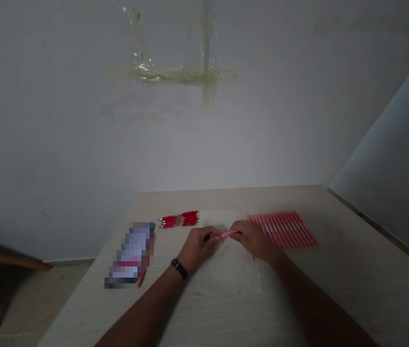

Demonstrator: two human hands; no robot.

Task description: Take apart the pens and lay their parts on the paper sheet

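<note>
Forearms come in from the lower edge over the pale tabletop, the left one wearing a black wristband. They meet above a white sheet. The left grip and the right grip are each clenched on one end of a pink pen piece, held level between them just over the sheet. Left of the hands lies a blurred box. Just beyond the right grip, pink barrels lie side by side in a row. Beyond the left grip lies a small bundle of red pens. On the wall behind, yellowed tape clings.
</note>
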